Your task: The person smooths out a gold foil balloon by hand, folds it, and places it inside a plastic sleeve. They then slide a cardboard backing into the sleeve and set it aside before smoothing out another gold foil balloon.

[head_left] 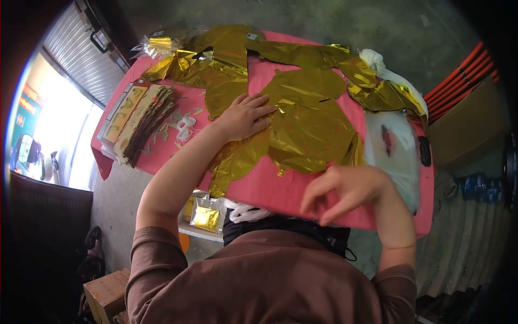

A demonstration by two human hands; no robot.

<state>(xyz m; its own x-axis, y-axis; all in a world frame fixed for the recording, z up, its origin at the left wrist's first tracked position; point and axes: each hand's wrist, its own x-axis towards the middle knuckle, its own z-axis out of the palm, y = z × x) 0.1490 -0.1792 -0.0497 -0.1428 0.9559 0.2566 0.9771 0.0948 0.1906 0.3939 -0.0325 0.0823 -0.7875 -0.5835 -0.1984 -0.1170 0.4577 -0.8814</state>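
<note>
A flat gold foil balloon (310,127) lies spread over the pink tablecloth (259,189). My left hand (245,116) rests on its left part, palm down, fingers stretched out. Above the table's near edge is my right hand (345,189), slightly blurred, its thumb and fingers bent but apart, nothing visible between them. Another gold foil sheet (226,51) covers the far left, and crumpled gold foil (386,94) is at the far right. A coil of white string (185,127) sits among small paper scraps left of my left forearm.
A stack of printed cards (141,116) stands on the table's left side. At the right are a whitish plastic bag (394,151) and a black object (425,151). Below the near edge hangs a packet of gold foil (206,217). A cardboard box (464,127) borders the right side.
</note>
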